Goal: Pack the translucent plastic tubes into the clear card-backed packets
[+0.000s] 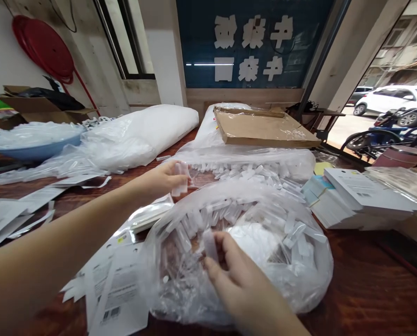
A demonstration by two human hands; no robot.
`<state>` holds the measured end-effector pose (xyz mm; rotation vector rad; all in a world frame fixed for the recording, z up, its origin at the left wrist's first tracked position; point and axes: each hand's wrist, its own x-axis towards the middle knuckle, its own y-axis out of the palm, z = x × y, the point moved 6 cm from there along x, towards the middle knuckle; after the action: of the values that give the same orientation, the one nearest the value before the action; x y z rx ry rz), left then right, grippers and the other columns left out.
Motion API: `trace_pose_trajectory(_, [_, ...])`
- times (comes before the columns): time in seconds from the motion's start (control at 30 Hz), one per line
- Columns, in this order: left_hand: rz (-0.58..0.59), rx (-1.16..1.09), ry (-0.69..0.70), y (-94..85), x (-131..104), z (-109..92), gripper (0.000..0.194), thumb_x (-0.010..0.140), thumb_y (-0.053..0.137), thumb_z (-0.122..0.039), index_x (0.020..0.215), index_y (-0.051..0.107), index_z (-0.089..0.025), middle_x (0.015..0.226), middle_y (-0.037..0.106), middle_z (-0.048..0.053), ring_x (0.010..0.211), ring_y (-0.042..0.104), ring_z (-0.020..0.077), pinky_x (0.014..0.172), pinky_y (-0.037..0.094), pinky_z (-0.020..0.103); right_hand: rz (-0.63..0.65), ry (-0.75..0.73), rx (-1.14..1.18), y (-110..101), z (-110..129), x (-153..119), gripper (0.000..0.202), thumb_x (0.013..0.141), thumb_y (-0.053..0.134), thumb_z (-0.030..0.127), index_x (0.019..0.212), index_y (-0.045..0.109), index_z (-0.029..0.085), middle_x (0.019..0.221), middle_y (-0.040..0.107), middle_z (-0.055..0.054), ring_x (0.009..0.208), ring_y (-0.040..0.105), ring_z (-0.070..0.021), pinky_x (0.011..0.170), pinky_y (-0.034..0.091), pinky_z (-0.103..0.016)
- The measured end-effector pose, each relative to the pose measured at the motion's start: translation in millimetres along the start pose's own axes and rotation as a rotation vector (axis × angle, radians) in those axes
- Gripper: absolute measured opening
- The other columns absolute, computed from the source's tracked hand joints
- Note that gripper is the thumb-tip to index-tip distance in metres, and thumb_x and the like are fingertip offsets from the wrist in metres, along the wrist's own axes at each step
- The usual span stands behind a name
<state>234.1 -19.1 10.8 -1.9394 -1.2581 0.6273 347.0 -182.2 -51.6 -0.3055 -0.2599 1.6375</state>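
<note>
My right hand [229, 275] reaches into an open clear plastic bag [320, 275] full of small translucent plastic pieces [184, 233]. Its thumb and fingers pinch one whitish, narrow piece [210, 245]. Farther off, my left hand [166, 177] is closed around a few clear, flat-looking plastic pieces [179, 179], beside a second clear bag [299, 161] that also holds such pieces. What exactly the small pieces are I cannot make out. White printed cards [121, 289] with barcodes lie fanned out under my left arm, left of the near bag.
Stacked white cards [362, 191] stand at the right. A shallow cardboard box [264, 126] and a large white sack [152, 130] lie at the back. A blue basin [37, 149] of plastic pieces is at the far left, with more cards [5, 217] in front of it.
</note>
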Motion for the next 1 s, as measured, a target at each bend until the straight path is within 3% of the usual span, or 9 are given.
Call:
trace_pose_trajectory(0.13, [0.351,-0.872,-0.1,23.5,-100,-8,0.024,0.077,0.054,-0.036,0.092,0.062,-0.018,0.093,0.068,0.006,0.084,0.063,0.0212,0.072,0.05,0.033,0.212,0.188,0.774,16,4,-14,0.021,0.081,0.049,0.03,0.098,0.05,0.018,0.093,0.061,-0.004,0.078,0.061,-0.0137,0.075,0.044,-0.028])
trace_pose_trajectory(0.23, [0.398,-1.006,-0.221,52.6,-151,2,0.028,0.079,0.052,-0.039,0.097,0.062,-0.02,0.091,0.068,0.004,0.082,0.062,0.0184,0.073,0.049,0.03,0.381,0.308,0.966,40,5,-27,0.029,0.079,0.05,0.024,0.108,0.05,0.019,0.09,0.062,-0.003,0.077,0.061,-0.0118,0.073,0.044,-0.025])
trace_pose_trajectory(0.37, [0.312,-0.908,-0.236,79.0,-187,18,0.03,0.082,0.046,-0.044,0.099,0.054,-0.021,0.089,0.064,0.002,0.08,0.06,0.0158,0.064,0.047,0.024,0.495,0.403,0.952,67,-5,-48,0.026,0.079,0.051,0.024,0.103,0.056,0.016,0.084,0.062,-0.003,0.073,0.059,-0.0102,0.066,0.046,-0.021])
trace_pose_trajectory(0.67, [0.291,-0.994,-0.208,101.9,-231,23,0.041,0.087,0.033,-0.043,0.124,0.03,-0.027,0.077,0.063,0.002,0.058,0.059,0.0138,0.048,0.045,0.024,0.542,0.427,0.94,106,-19,-74,0.022,0.073,0.064,0.028,0.087,0.063,0.011,0.073,0.063,-0.003,0.066,0.06,-0.0105,0.058,0.046,-0.02])
trace_pose_trajectory(0.73, [0.234,-0.851,-0.115,102.5,-236,24,0.041,0.087,0.031,-0.042,0.125,0.033,-0.026,0.11,0.059,0.009,0.09,0.06,0.0202,0.065,0.051,0.03,0.553,0.43,0.931,113,-25,-80,0.022,0.067,0.07,0.026,0.081,0.063,0.011,0.067,0.062,-0.001,0.061,0.058,-0.0085,0.055,0.045,-0.018])
trace_pose_trajectory(0.8, [0.206,-0.658,-0.006,100.1,-241,24,0.041,0.088,0.032,-0.039,0.127,0.035,-0.025,0.138,0.035,0.007,0.123,0.038,0.0223,0.094,0.039,0.036,0.595,0.444,0.928,120,-32,-86,0.021,0.062,0.073,0.023,0.076,0.064,0.01,0.063,0.061,0.0,0.058,0.057,-0.0076,0.054,0.044,-0.018])
trace_pose_trajectory(0.87, [0.253,-0.489,0.084,96.7,-245,24,0.047,0.088,0.032,-0.037,0.133,0.03,-0.023,0.142,0.028,0.006,0.129,0.027,0.0218,0.103,0.027,0.039,0.673,0.464,0.918,126,-35,-94,0.02,0.062,0.072,0.024,0.071,0.065,0.008,0.062,0.062,-0.002,0.056,0.058,-0.0087,0.055,0.044,-0.019])
trace_pose_trajectory(0.93, [0.272,-0.351,0.16,87.1,-247,31,0.048,0.088,0.033,-0.036,0.134,0.03,-0.022,0.137,0.038,0.006,0.124,0.035,0.0219,0.101,0.031,0.038,0.746,0.515,0.959,130,-34,-100,0.024,0.061,0.071,0.026,0.073,0.065,0.006,0.065,0.065,-0.006,0.057,0.061,-0.0119,0.057,0.046,-0.022])
trace_pose_trajectory(1.0, [0.148,-0.18,0.194,67.8,-242,47,0.044,0.088,0.034,-0.036,0.128,0.041,-0.021,0.129,0.049,0.006,0.117,0.045,0.0208,0.098,0.035,0.035,0.774,0.595,1.049,132,-34,-102,0.029,0.063,0.069,0.026,0.083,0.064,0.007,0.073,0.068,-0.008,0.065,0.065,-0.0162,0.059,0.049,-0.025])
